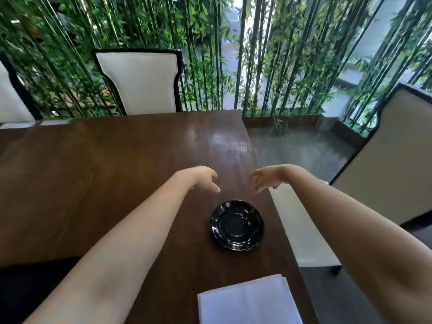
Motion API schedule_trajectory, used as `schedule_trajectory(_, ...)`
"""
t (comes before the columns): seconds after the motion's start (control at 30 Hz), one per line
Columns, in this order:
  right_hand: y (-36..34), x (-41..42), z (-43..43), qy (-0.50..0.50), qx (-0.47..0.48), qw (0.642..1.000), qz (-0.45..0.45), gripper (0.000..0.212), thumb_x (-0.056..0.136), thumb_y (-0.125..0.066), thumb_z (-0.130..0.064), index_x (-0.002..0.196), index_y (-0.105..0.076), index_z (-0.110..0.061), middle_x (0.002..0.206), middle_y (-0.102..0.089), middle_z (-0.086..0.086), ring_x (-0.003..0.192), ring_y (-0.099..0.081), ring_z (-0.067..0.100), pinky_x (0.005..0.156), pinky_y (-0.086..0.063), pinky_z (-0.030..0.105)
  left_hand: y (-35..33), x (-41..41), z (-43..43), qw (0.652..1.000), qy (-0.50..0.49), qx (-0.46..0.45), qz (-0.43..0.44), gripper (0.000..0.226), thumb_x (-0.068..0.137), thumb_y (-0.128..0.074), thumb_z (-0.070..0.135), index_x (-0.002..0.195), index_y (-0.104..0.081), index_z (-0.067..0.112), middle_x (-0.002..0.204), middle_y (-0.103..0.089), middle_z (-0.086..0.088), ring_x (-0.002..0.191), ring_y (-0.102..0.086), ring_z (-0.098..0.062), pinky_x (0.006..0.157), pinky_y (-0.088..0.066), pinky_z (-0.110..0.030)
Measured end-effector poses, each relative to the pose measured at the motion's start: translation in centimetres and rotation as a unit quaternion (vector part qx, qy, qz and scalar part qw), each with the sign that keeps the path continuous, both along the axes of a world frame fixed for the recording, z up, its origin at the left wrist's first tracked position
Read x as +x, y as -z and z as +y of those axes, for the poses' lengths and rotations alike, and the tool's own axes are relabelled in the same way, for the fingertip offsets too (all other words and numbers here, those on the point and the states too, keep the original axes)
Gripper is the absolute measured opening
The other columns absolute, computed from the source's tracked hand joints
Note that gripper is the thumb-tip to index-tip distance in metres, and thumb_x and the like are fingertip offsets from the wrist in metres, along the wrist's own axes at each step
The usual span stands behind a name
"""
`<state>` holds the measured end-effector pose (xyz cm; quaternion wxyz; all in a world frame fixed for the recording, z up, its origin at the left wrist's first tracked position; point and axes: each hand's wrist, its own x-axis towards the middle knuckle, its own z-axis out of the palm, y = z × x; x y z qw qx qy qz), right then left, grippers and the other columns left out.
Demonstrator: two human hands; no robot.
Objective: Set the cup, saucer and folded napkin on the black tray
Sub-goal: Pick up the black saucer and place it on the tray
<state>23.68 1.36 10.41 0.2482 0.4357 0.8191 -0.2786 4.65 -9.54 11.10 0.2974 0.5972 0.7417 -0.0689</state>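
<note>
A glossy black saucer (237,225) lies on the dark wooden table (105,174) near its right edge. A folded white napkin (247,300) lies closer to me at the bottom of the view. My left hand (202,177) and my right hand (272,177) hover above the table just beyond the saucer, both with fingers apart and holding nothing. A dark shape (30,293) at the lower left, partly behind my left arm, may be the black tray. No cup shows.
A white chair with a black frame (142,80) stands at the far side of the table, another chair (11,97) at the far left. To the right are a beige chair back (392,160) and a white seat (301,232). Bamboo stems (257,54) fill the background.
</note>
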Motion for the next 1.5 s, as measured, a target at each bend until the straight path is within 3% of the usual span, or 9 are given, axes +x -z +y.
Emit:
schedule_trajectory(0.1,3.0,0.9,0.3,0.017,-0.013,0.999,0.027,0.071,0.086,-0.063,-0.028,0.146,-0.026,-0.022,0.147,-0.038,0.003,0.126,-0.045,0.026,0.095,-0.050,0.037,2.6,0.3,-0.2,0.999,-0.026,0.004,-0.019,0.066,0.085,-0.061,0.042,0.142,-0.036,0.020,0.144,-0.044,-0.003,0.128,-0.046,-0.024,0.102,-0.042,-0.035)
schedule_trajectory(0.27,7.7,2.7,0.0,0.037,-0.018,0.996,0.085,0.069,0.086,-0.065,-0.026,0.144,-0.031,-0.014,0.146,-0.040,0.009,0.132,-0.041,0.025,0.110,-0.035,0.038,6.7,1.4,-1.7,0.997,-0.068,0.016,-0.043,0.070,0.087,-0.059,0.038,0.146,-0.027,0.021,0.146,-0.043,-0.006,0.131,-0.043,-0.026,0.100,-0.038,-0.032)
schedule_trajectory(0.4,10.5,4.1,-1.1,0.055,-0.026,0.988,0.142,0.069,0.084,-0.067,-0.030,0.142,-0.033,-0.014,0.140,-0.048,0.011,0.125,-0.049,0.025,0.106,-0.040,0.035,9.9,2.5,-3.3,0.992,-0.103,0.046,-0.061,0.073,0.088,-0.059,0.034,0.148,-0.019,0.021,0.146,-0.041,-0.012,0.131,-0.041,-0.029,0.102,-0.039,-0.038)
schedule_trajectory(0.6,13.0,5.2,-2.6,0.062,-0.013,0.976,0.206,0.067,0.082,-0.070,-0.027,0.139,-0.039,-0.015,0.132,-0.043,0.009,0.111,-0.052,0.022,0.099,-0.043,0.031,12.9,3.9,-4.8,0.982,-0.164,0.073,-0.058,0.074,0.088,-0.059,0.034,0.148,-0.017,0.020,0.147,-0.035,-0.012,0.133,-0.035,-0.031,0.100,-0.039,-0.044)
schedule_trajectory(0.8,13.8,5.4,-3.5,0.043,-0.032,0.974,0.220,0.070,0.077,-0.073,-0.021,0.137,-0.037,-0.022,0.124,-0.036,0.003,0.108,-0.046,0.019,0.102,-0.040,0.032,14.3,4.4,-5.1,0.977,-0.184,0.087,-0.061,0.063,0.088,-0.059,0.034,0.142,-0.031,0.018,0.141,-0.032,-0.012,0.129,-0.035,-0.030,0.100,-0.040,-0.043)
schedule_trajectory(1.0,14.2,5.6,-3.7,0.064,-0.049,0.970,0.229,0.072,0.079,-0.069,-0.012,0.140,-0.033,-0.027,0.115,-0.035,0.000,0.105,-0.045,0.019,0.098,-0.038,0.029,14.6,4.8,-5.1,0.957,-0.241,0.095,-0.132,0.050,0.087,-0.060,0.022,0.132,-0.041,0.019,0.125,-0.039,-0.011,0.098,-0.057,-0.031,0.085,-0.054,-0.046)
schedule_trajectory(1.17,13.7,5.4,-4.0,0.053,-0.052,0.969,0.236,0.066,0.081,-0.066,-0.008,0.136,-0.037,-0.030,0.113,-0.043,0.003,0.103,-0.051,0.023,0.096,-0.047,0.042,14.2,5.2,-5.0,0.948,-0.255,0.115,-0.153,0.036,0.085,-0.053,0.006,0.120,-0.049,0.012,0.113,-0.057,-0.012,0.094,-0.058,-0.030,0.079,-0.056,-0.048)
schedule_trajectory(1.27,13.3,5.0,-4.0,0.060,-0.054,0.966,0.244,0.065,0.078,-0.065,-0.001,0.133,-0.043,-0.027,0.119,-0.053,0.010,0.108,-0.055,0.030,0.095,-0.048,0.049,14.0,5.2,-5.2,0.932,-0.285,0.121,-0.185,0.033,0.087,-0.049,0.007,0.120,-0.050,0.012,0.110,-0.060,-0.011,0.092,-0.060,-0.029,0.079,-0.056,-0.049)
schedule_trajectory(1.5,12.1,4.3,-4.1,0.098,-0.090,0.954,0.269,0.069,0.075,-0.062,0.009,0.132,-0.048,-0.028,0.109,-0.063,-0.002,0.102,-0.059,0.024,0.085,-0.051,0.035,13.4,5.0,-6.3,0.883,-0.363,0.145,-0.260,0.047,0.082,-0.054,-0.002,0.125,-0.053,0.016,0.110,-0.060,-0.004,0.094,-0.059,-0.025,0.076,-0.059,-0.046)
